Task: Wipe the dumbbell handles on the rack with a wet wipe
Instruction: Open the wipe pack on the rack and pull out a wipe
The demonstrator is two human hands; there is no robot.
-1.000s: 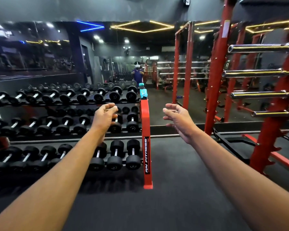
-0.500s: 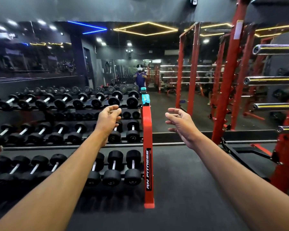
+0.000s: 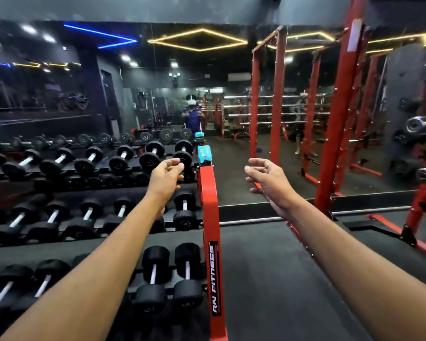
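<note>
Both arms reach forward over the gym floor toward the far end of a three-tier dumbbell rack [image 3: 210, 217], whose red end frame stands upright between the two forearms.

The left hand [image 3: 166, 179] hangs in the air in front of the top tier, just left of the red frame. Its fingers [image 3: 176, 166] are loosely curled, with the thumb close to the fingertips, and they grasp nothing. The right hand [image 3: 268, 179] hovers to the right of the frame, over the dark floor in front of the wall mirror [image 3: 231, 119]. Its fingers are relaxed and slightly bent, palm turned inward, and it too is empty.

A teal wet wipe pack [image 3: 204, 155] sits on top of the red frame at the far end, a little beyond and to the right of the left hand and apart from it. Whether it is opened is hard to tell at this distance.

Black dumbbells [image 3: 169, 279] with pale metal handles lie in rows on all three tiers, running off to the left. The nearest pair rests on the bottom tier, just beside the frame.

To the right stands a red barbell stand [image 3: 340, 119], with chrome bars lying across it at the right edge.
</note>
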